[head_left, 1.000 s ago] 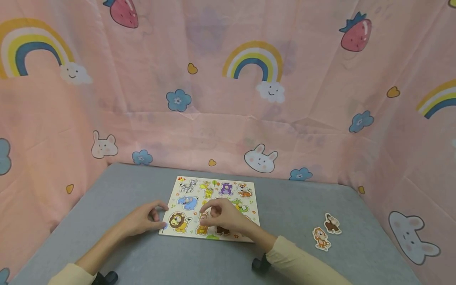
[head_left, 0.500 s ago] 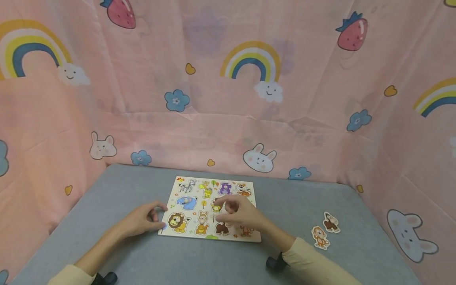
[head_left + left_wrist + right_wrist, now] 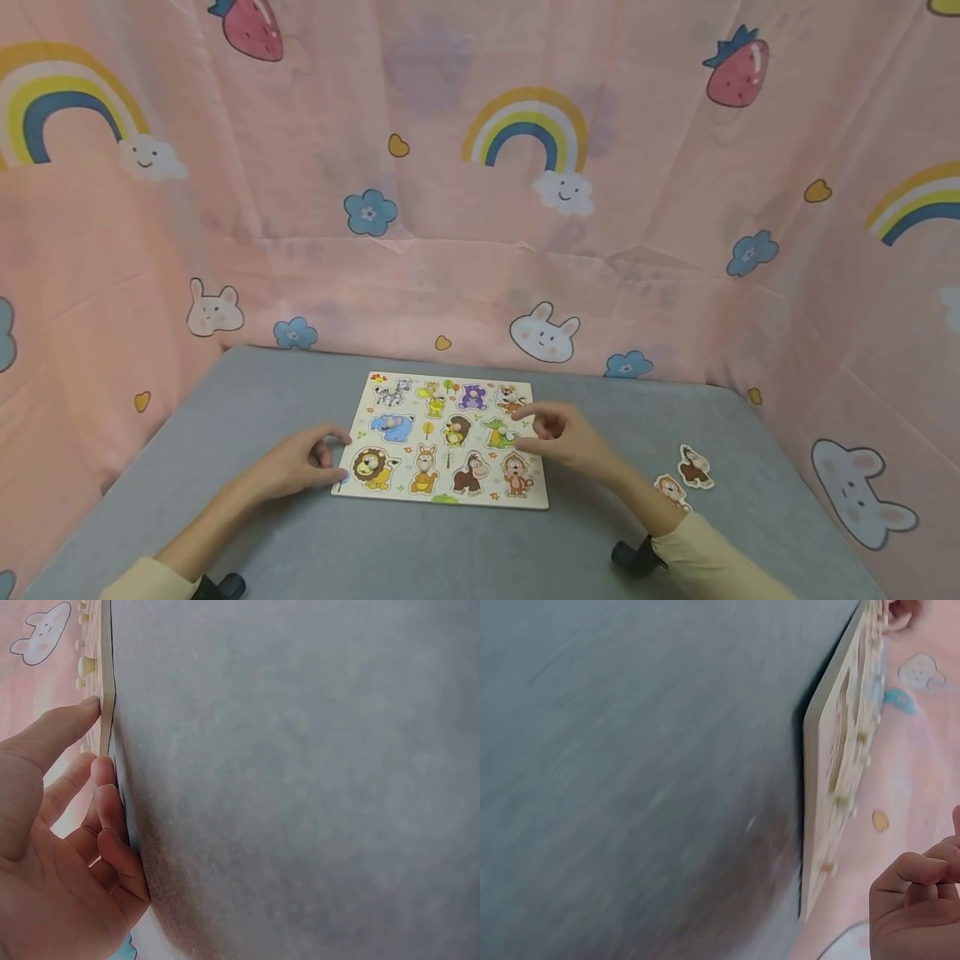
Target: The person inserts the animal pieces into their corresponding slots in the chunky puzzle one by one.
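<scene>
A pale wooden peg puzzle board (image 3: 467,497) with rows of cartoon animals lies on the grey table. My left hand (image 3: 296,462) touches its left edge with thumb and index fingertip; in the left wrist view the thumb (image 3: 64,727) meets the board's edge and the other fingers curl beside it. Above the board's right side hovers my right hand (image 3: 566,437), thumb and index finger apart, nothing between them. To the right of the board lie two loose animal pieces: a brown ape piece (image 3: 696,467) and an orange monkey piece (image 3: 670,489), the latter partly hidden by the right forearm.
Knobs (image 3: 862,759) stand up from several pieces on the board, and cut-out recesses (image 3: 838,742) show in the right wrist view. A pink patterned curtain (image 3: 450,275) hangs behind and beside the grey table (image 3: 420,550).
My right hand has moved right, from over the kangaroo piece to the board's right edge, uncovering the lower row. The left hand stays at the left edge.
</scene>
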Tool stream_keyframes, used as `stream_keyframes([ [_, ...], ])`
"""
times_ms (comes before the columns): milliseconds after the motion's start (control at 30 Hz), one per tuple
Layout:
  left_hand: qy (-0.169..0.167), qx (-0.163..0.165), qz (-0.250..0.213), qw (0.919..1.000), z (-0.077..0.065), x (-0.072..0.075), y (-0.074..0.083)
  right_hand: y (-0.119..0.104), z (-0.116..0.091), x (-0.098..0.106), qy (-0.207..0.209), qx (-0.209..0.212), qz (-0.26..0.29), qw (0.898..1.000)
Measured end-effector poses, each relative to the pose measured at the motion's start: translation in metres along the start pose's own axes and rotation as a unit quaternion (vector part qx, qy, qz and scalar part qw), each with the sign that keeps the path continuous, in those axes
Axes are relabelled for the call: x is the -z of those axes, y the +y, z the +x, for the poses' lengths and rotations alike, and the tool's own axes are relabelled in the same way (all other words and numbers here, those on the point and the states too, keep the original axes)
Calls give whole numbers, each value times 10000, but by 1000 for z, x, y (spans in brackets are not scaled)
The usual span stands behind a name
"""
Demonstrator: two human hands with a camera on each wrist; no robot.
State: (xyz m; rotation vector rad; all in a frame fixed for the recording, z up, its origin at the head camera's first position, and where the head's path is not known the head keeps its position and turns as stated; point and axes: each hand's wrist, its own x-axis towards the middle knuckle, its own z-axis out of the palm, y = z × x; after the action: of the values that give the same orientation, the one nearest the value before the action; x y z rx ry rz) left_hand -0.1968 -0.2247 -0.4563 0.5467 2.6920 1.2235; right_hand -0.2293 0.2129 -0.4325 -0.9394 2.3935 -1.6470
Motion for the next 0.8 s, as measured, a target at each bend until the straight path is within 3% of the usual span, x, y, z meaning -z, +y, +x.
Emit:
stream_keyframes([
  [433, -7, 129, 69, 9999, 2, 0, -3, 13, -39, 46, 364, -30, -354, 9987],
  [800, -2, 96, 24, 10000, 0, 0, 0, 18, -80, 92, 804, -873, -791, 9898],
])
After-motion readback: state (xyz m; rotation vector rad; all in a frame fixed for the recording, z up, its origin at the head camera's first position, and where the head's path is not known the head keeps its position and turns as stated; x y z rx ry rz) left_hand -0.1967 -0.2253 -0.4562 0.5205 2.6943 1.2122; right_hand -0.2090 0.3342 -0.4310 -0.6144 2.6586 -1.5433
